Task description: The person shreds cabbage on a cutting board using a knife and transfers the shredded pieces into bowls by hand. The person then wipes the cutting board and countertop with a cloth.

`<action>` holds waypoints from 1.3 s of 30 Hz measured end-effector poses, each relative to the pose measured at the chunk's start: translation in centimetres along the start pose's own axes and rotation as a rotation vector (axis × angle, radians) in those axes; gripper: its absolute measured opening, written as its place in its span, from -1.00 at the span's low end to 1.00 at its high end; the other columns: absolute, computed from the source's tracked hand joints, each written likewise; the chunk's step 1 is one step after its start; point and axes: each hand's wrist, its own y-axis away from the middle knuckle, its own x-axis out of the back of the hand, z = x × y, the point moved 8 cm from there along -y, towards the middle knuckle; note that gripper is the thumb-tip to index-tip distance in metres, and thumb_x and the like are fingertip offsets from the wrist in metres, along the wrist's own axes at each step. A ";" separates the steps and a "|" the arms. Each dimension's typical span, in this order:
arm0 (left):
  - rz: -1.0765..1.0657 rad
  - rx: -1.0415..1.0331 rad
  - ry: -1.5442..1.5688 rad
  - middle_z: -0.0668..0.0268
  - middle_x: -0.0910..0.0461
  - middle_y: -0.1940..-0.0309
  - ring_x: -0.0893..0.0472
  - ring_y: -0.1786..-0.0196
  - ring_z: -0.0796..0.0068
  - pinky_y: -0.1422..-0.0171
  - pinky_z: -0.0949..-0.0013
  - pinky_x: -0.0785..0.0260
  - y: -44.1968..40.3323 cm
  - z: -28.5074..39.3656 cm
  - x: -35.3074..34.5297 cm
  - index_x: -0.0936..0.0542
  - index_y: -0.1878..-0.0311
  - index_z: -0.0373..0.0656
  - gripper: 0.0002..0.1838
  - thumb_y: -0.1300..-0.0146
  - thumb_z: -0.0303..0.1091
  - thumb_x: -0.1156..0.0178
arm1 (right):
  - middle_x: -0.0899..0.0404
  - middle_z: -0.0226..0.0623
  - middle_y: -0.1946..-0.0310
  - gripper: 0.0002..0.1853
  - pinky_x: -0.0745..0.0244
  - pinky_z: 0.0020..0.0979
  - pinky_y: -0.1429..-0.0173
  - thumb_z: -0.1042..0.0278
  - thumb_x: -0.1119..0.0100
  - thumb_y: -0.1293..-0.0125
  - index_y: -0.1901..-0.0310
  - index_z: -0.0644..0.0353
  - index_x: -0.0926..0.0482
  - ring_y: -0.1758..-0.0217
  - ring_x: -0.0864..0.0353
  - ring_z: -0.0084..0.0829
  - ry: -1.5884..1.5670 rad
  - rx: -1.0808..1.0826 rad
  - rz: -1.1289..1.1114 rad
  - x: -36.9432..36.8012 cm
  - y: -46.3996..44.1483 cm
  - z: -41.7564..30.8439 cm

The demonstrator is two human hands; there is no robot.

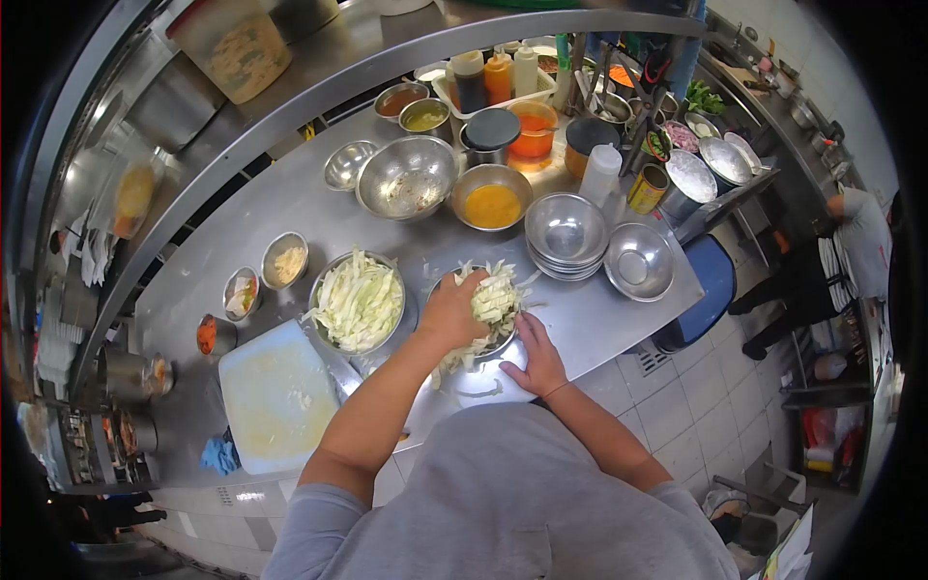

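My left hand (452, 311) reaches into a metal bowl (500, 346) heaped with shredded cabbage (497, 293). Its fingers curl over the left side of the heap and grip some strips. My right hand (537, 360) rests against the right side of that bowl, thumb and fingers apart. Most of the bowl is hidden under the hands and cabbage. Just left of it stands a second metal bowl (401, 327), full of longer cabbage strips (356, 302). Loose shreds lie on the steel table (604, 324) around the bowl near my hands.
A white cutting board (275, 396) and a knife (336, 370) lie at left. Behind are stacked metal bowls (566, 232), a bowl of yellow liquid (495, 205) and a large bowl (408, 179). A shelf edge (358, 72) crosses above. Another person (851, 242) stands at right.
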 end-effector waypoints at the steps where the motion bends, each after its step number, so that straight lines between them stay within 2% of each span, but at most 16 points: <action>1: -0.005 0.010 0.042 -0.20 -0.45 -0.36 -0.59 -0.39 -0.26 -0.50 -0.01 -0.53 0.1 0.0 0.5 -0.35 -0.69 0.23 0.16 0.10 -0.21 -0.63 | -0.26 0.18 -0.61 0.06 -0.55 0.00 -0.51 -0.10 -0.56 -0.28 -0.69 0.18 -0.26 -0.51 -0.50 0.25 -0.003 0.004 -0.004 -0.1 0.0 -0.1; 3: -0.003 0.023 0.086 -0.22 -0.45 -0.35 -0.59 -0.40 -0.25 -0.51 0.00 -0.52 0.0 -0.6 1.0 -0.35 -0.70 0.21 0.18 0.11 -0.20 -0.63 | -0.25 0.17 -0.61 0.09 -0.53 -0.01 -0.52 -0.07 -0.57 -0.27 -0.71 0.18 -0.22 -0.52 -0.48 0.25 -0.022 -0.022 -0.006 -0.2 0.0 0.3; 7: 0.031 -0.008 0.148 -0.30 -0.35 -0.50 -0.57 -0.44 -0.33 -0.57 0.02 -0.48 0.5 -1.3 2.8 -0.30 -0.73 0.19 0.21 0.09 -0.14 -0.64 | -0.25 0.16 -0.61 0.11 -0.52 -0.01 -0.54 -0.04 -0.58 -0.27 -0.72 0.19 -0.18 -0.55 -0.45 0.25 -0.115 -0.072 -0.029 -0.7 0.3 1.0; 12: 0.085 0.020 0.236 -0.38 -0.30 -0.56 -0.55 -0.48 -0.33 -0.58 0.03 -0.47 3.0 -2.8 9.4 -0.35 -0.70 0.17 0.18 0.11 -0.14 -0.63 | -0.27 0.15 -0.60 0.09 -0.53 -0.03 -0.53 -0.01 -0.56 -0.28 -0.72 0.19 -0.17 -0.56 -0.43 0.22 -0.133 -0.082 -0.026 -1.1 0.4 1.5; 14: 0.281 -0.037 0.149 -0.15 -0.48 -0.36 -0.61 -0.38 -0.19 -0.53 0.09 -0.48 4.2 -5.1 13.1 -0.44 -0.65 0.08 0.10 0.12 -0.24 -0.59 | -0.28 0.14 -0.59 0.09 -0.53 -0.03 -0.53 0.00 -0.56 -0.28 -0.72 0.19 -0.17 -0.56 -0.44 0.21 -0.146 -0.090 -0.027 -1.3 0.5 1.8; 17: 0.271 0.033 0.086 -0.16 -0.48 -0.38 -0.60 -0.38 -0.19 -0.52 0.08 -0.49 6.6 -6.9 17.5 -0.46 -0.62 0.11 0.09 0.14 -0.25 -0.59 | -0.30 0.13 -0.58 0.08 -0.53 -0.03 -0.53 -0.01 -0.56 -0.28 -0.72 0.18 -0.18 -0.56 -0.44 0.19 -0.131 -0.109 -0.039 -1.5 0.4 2.0; 21: 0.334 0.008 -0.096 -0.08 -0.42 -0.48 -0.57 -0.41 -0.23 -0.52 -0.06 -0.50 7.3 -12.4 15.0 -0.47 -0.61 0.29 0.08 0.12 -0.21 -0.63 | -0.31 0.13 -0.57 0.09 -0.55 -0.02 -0.51 -0.01 -0.56 -0.28 -0.73 0.18 -0.17 -0.55 -0.46 0.18 -0.121 -0.101 -0.037 -1.5 0.2 1.8; 23: 0.316 0.041 -0.394 0.02 -0.37 -0.55 -0.47 -0.50 -0.20 -0.47 -0.25 -0.49 7.2 -13.4 11.2 -0.51 -0.56 0.41 0.05 0.14 -0.21 -0.66 | -0.31 0.12 -0.57 0.09 -0.56 -0.01 -0.50 0.00 -0.56 -0.28 -0.73 0.17 -0.17 -0.54 -0.48 0.17 -0.114 -0.103 -0.046 -1.6 0.4 1.6; 24: 0.298 0.127 -0.396 0.14 -0.30 -0.61 -0.38 -0.55 -0.16 -0.43 -0.37 -0.47 7.1 -13.1 10.7 -0.51 -0.54 0.47 0.02 0.11 -0.21 -0.66 | -0.32 0.11 -0.57 0.09 -0.58 -0.01 -0.47 0.01 -0.55 -0.29 -0.73 0.17 -0.17 -0.50 -0.51 0.14 -0.147 -0.131 -0.047 -1.4 0.4 1.4; 29: 0.306 0.207 -0.405 0.20 -0.28 -0.59 -0.41 -0.50 -0.18 -0.42 -0.38 -0.48 7.6 -12.7 10.3 -0.47 -0.57 0.50 -0.01 0.01 -0.24 -0.61 | -0.35 0.09 -0.53 0.04 -0.55 -0.03 -0.46 0.05 -0.52 -0.32 -0.71 0.22 -0.19 -0.41 -0.55 0.08 -0.192 -0.091 0.009 -0.8 0.0 0.4; 31: 0.274 0.219 -0.382 0.21 -0.29 -0.58 -0.43 -0.48 -0.15 -0.40 -0.37 -0.50 7.8 -12.9 10.3 -0.47 -0.57 0.50 -0.03 -0.02 -0.22 -0.60 | -0.38 0.10 -0.51 -0.02 -0.46 -0.04 -0.51 0.09 -0.50 -0.32 -0.67 0.27 -0.25 -0.42 -0.51 0.10 0.204 0.166 0.181 1.4 0.1 -2.6; 32: 0.276 0.226 -0.374 0.21 -0.29 -0.58 -0.43 -0.48 -0.15 -0.40 -0.37 -0.50 8.2 -12.9 10.1 -0.47 -0.57 0.50 -0.03 -0.02 -0.22 -0.60 | -0.40 0.11 -0.49 -0.07 -0.36 -0.03 -0.57 0.11 -0.49 -0.34 -0.64 0.30 -0.30 -0.47 -0.46 0.13 0.112 0.199 0.207 2.0 -0.6 -4.6; 33: 0.271 0.227 -0.353 0.19 -0.30 -0.57 -0.44 -0.47 -0.16 -0.40 -0.35 -0.50 8.6 -12.9 9.7 -0.49 -0.56 0.49 -0.03 0.00 -0.20 -0.62 | -0.40 0.11 -0.49 -0.07 -0.36 -0.03 -0.57 0.11 -0.49 -0.34 -0.64 0.30 -0.30 -0.47 -0.46 0.13 0.116 0.203 0.201 2.2 -1.4 -6.4; 36: 0.277 0.222 -0.314 0.17 -0.32 -0.56 -0.46 -0.45 -0.18 -0.40 -0.32 -0.52 9.5 -11.6 9.4 -0.53 -0.55 0.46 -0.04 0.04 -0.17 -0.64 | -0.38 0.14 -0.54 -0.10 -0.29 -0.03 -0.66 0.14 -0.46 -0.40 -0.66 0.30 -0.29 -0.59 -0.37 0.18 -0.137 0.258 -0.139 -0.2 -5.2 -12.2; 37: 0.226 0.237 -0.296 0.19 -0.30 -0.57 -0.44 -0.47 -0.17 -0.42 -0.34 -0.49 10.3 -10.7 9.1 -0.51 -0.57 0.46 -0.04 -0.01 -0.14 -0.63 | -0.38 0.14 -0.54 -0.10 -0.29 -0.03 -0.66 0.14 -0.46 -0.40 -0.66 0.30 -0.29 -0.59 -0.37 0.18 -0.136 0.261 -0.139 -1.0 -6.2 -13.8; 39: 0.176 0.255 -0.278 0.22 -0.29 -0.57 -0.42 -0.49 -0.15 -0.44 -0.37 -0.46 11.6 -9.9 8.1 -0.48 -0.59 0.46 -0.05 -0.06 -0.12 -0.63 | -0.23 0.24 -0.64 -0.04 -0.17 0.04 -0.74 0.07 -0.42 -0.46 -0.72 0.30 -0.16 -0.70 -0.23 0.27 -0.282 0.136 -0.156 -3.4 -7.9 -15.9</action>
